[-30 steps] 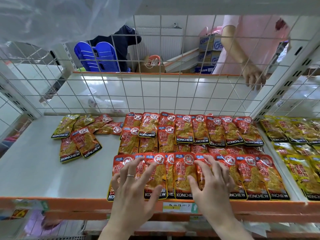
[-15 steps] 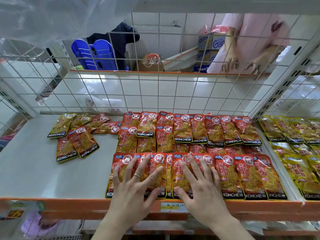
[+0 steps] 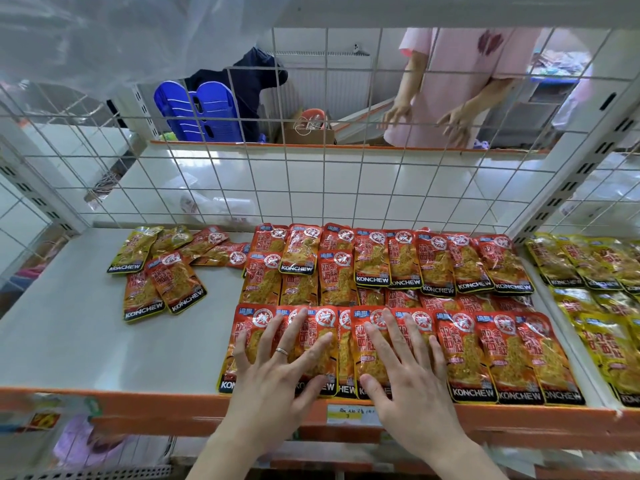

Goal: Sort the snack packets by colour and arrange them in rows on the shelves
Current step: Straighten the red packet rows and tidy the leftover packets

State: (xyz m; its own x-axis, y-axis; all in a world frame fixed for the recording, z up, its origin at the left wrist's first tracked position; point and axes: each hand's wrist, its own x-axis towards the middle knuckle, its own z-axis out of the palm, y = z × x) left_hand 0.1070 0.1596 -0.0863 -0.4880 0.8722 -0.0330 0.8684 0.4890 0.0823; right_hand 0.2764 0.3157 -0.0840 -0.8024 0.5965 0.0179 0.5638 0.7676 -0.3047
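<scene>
Both hands lie flat on the front row of glossy red foil snack packets (image 3: 502,355), which runs along the front edge of the white metal shelf (image 3: 104,341), from about its middle to its right end. The left hand (image 3: 273,375), with a thin silver ring (image 3: 282,351) on one finger, is spread wide, fingers straight, pressing on the leftmost packets of that row. The right hand (image 3: 412,379) sits just beside it, also spread wide and gripping nothing, its palm at the packets' lower ends near the orange front lip (image 3: 138,407).

Behind this row lies a middle row of red packets (image 3: 298,289), partly overlapped, and a back row of red packets (image 3: 436,261) along the rear edge, against the white wire grid (image 3: 325,188). Towards the back left corner sits a loose cluster of mixed red and yellow-green packets (image 3: 162,271), unsorted and lying at angles. Past the right edge, on the neighbouring shelf, yellow packets (image 3: 595,306) lie in rows.

Beyond the grid stands a person in a pink top (image 3: 460,81), with stacked blue plastic chairs (image 3: 201,112) to the left.
</scene>
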